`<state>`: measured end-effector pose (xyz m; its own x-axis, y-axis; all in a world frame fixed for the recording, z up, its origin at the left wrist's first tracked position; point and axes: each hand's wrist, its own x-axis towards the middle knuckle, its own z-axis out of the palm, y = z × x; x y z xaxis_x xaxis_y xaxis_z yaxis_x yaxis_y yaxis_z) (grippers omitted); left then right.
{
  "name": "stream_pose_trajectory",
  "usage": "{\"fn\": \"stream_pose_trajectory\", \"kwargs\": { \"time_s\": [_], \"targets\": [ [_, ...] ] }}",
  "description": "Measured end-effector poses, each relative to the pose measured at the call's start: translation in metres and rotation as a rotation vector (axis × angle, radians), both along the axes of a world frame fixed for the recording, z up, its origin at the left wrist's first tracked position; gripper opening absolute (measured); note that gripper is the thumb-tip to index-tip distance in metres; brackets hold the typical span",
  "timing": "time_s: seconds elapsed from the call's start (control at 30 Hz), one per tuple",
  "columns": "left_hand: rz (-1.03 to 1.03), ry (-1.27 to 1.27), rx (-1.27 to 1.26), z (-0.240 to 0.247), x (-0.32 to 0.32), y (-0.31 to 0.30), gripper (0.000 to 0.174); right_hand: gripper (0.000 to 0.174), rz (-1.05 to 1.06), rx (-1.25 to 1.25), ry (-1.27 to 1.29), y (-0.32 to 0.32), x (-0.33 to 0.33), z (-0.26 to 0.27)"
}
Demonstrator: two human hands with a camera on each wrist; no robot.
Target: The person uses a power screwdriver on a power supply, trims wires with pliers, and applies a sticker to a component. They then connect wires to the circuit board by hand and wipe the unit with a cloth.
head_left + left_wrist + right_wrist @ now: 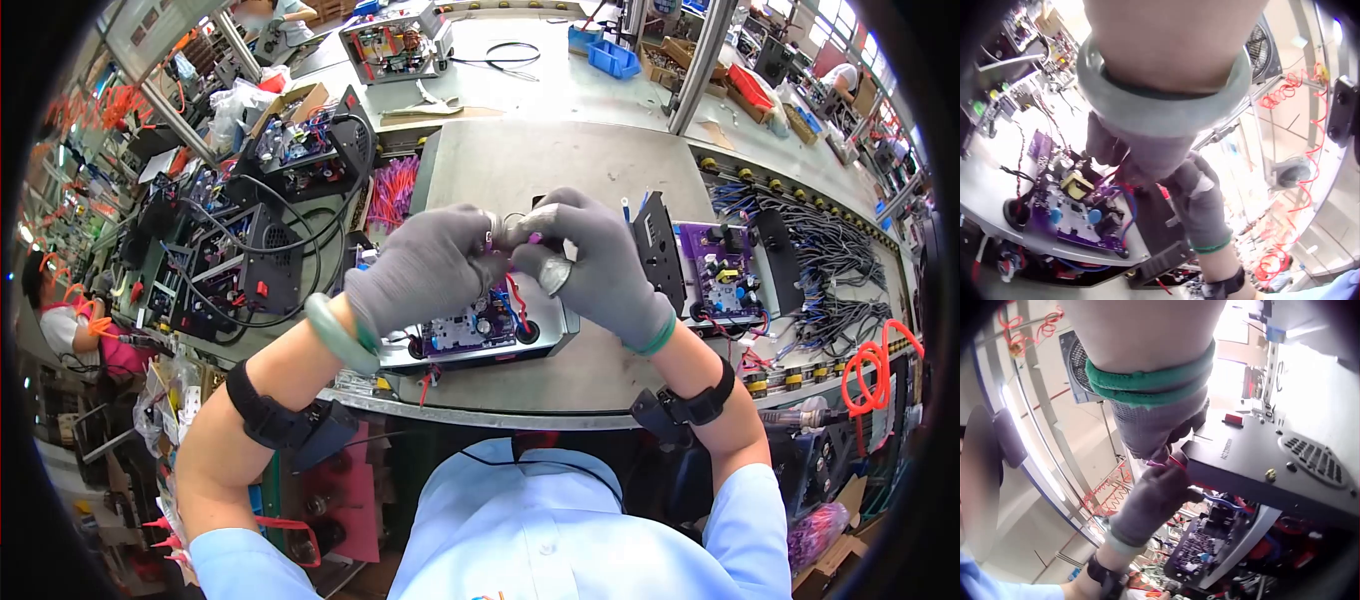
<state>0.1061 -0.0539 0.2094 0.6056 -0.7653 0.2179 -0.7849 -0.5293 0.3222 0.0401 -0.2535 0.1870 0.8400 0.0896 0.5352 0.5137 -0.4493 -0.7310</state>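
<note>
Both gloved hands meet above a purple circuit board [460, 335] in an open metal housing. My left hand [425, 262] has its fingers curled, pinching a small purple-pink piece [489, 240] at the end of red wiring. Close against it, my right hand [595, 262] pinches a small purple-pink piece [535, 238] between thumb and fingers. A red wire [517, 298] runs from the hands down to the board. In the right wrist view, a pink-purple bit [1155, 463] shows between the touching hands; exact contacts are partly hidden.
Another purple board [718, 270] with black panels stands at the right, beside bundled dark cables [840, 255]. Black units [270, 250] with looped cables are at the left, near pink-purple wires [393, 190]. A blue bin [612, 60] sits at the far side.
</note>
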Motion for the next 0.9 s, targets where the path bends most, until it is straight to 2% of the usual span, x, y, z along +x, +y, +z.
{"fn": "stream_pose_trajectory", "kwargs": {
  "time_s": [0.07, 0.17, 0.27, 0.33, 0.37, 0.4, 0.43, 0.47, 0.53, 0.57, 0.6, 0.67, 0.7, 0.77, 0.8, 0.83, 0.9],
  "targets": [
    [-0.007, 0.812, -0.364, 0.005, 0.001, -0.008, 0.020, 0.016, -0.072, 0.017, -0.013, -0.004, -0.004, 0.001],
    [-0.037, 0.862, -0.343, 0.001, 0.007, -0.016, 0.020, 0.016, -0.142, -0.101, -0.144, -0.010, -0.005, 0.003],
    [-0.095, 0.941, -0.406, -0.012, 0.012, -0.021, 0.019, 0.014, -0.098, -0.199, -0.124, -0.019, -0.004, 0.010],
    [-0.109, 0.880, -0.337, -0.012, 0.019, -0.020, 0.016, 0.016, -0.068, -0.314, -0.205, -0.020, -0.001, 0.021],
    [-0.112, 0.879, -0.349, -0.008, 0.019, -0.020, 0.016, 0.018, -0.108, -0.480, -0.265, -0.018, 0.001, 0.024],
    [-0.043, 0.644, -0.250, -0.003, 0.020, -0.019, 0.015, 0.020, -0.147, -0.644, -0.325, -0.015, 0.002, 0.026],
    [0.025, 0.409, -0.147, 0.000, 0.021, -0.018, 0.014, 0.028, -0.205, -0.707, -0.274, -0.012, 0.004, 0.015],
    [0.027, 0.409, -0.152, -0.003, 0.023, -0.019, 0.014, 0.028, -0.202, -0.711, -0.276, -0.006, 0.003, 0.007],
    [0.012, -0.023, 0.291, -0.007, 0.032, -0.029, 0.013, 0.040, -0.338, -0.365, -0.067, 0.006, 0.000, -0.005],
    [-0.051, 0.028, 0.345, -0.007, 0.032, -0.030, 0.014, 0.051, -0.330, -0.345, 0.109, 0.006, -0.006, -0.010],
    [-0.043, 0.059, 0.356, -0.007, 0.030, -0.033, 0.012, 0.051, -0.321, -0.358, 0.109, 0.004, -0.009, -0.016],
    [0.053, 0.241, 0.126, -0.014, 0.025, -0.030, 0.012, 0.057, -0.206, 0.174, 0.462, 0.000, -0.010, -0.027],
    [0.049, 0.246, 0.117, -0.022, 0.023, -0.029, 0.012, 0.058, -0.215, 0.058, 0.396, -0.002, -0.009, -0.029],
    [0.050, 0.229, -0.062, -0.031, 0.025, -0.027, 0.013, 0.058, -0.234, 0.011, 0.346, -0.006, -0.007, -0.033],
    [0.049, 0.232, -0.072, -0.031, 0.027, -0.027, 0.013, 0.057, -0.243, -0.029, 0.296, -0.006, -0.006, -0.036],
    [0.039, 0.246, -0.020, -0.031, 0.028, -0.027, 0.013, 0.054, -0.270, 0.053, 0.218, -0.002, -0.005, -0.041],
    [0.041, 0.280, 0.039, -0.018, 0.023, -0.022, 0.015, 0.052, -0.236, -0.035, 0.299, -0.007, -0.006, -0.033]
  ]
}}
